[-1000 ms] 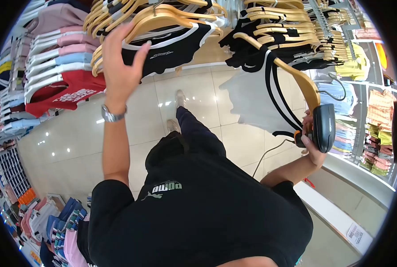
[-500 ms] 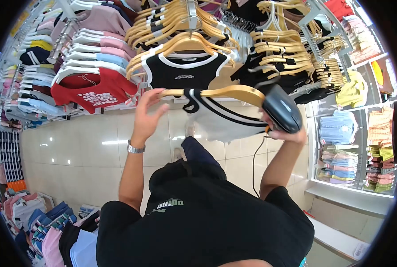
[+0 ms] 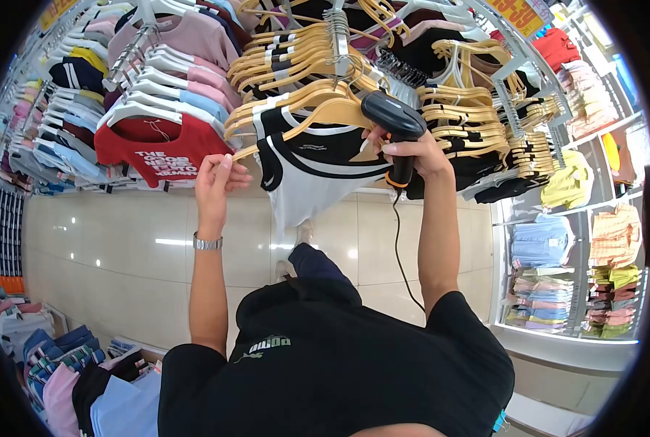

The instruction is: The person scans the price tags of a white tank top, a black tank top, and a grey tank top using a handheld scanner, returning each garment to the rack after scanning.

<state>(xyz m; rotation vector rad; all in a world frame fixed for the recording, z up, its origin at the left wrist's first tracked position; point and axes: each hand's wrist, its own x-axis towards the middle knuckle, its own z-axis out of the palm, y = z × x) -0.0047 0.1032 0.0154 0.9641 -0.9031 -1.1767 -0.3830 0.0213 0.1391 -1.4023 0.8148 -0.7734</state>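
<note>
Tank top (image 3: 303, 186), white with black trim, hangs on a wooden hanger (image 3: 330, 111) just above the middle of the frame, at the front of a crowded rack (image 3: 296, 58) at 12 o'clock. A red T-shirt (image 3: 157, 149) hangs at 10 o'clock. Beside it, the left hand (image 3: 218, 178) reaches up, fingers pressed together and pinching the hanger's left tip. At 1 o'clock the right hand (image 3: 412, 149) is wrapped tight round the grip of a black scanner (image 3: 392, 120), its head touching the hanger's upper side; whether those fingers also hold the wood cannot be told. The scanner's cable (image 3: 398, 240) trails down past the forearm toward 5 o'clock. Folded clothes fill the shelves (image 3: 558, 247) at 3 o'clock.

With only a fingertip pinch on one end, the hanger looks liable to tip and shed the loose top. The hook could foul neighbouring hangers, and the slack cable might snag them too.
</note>
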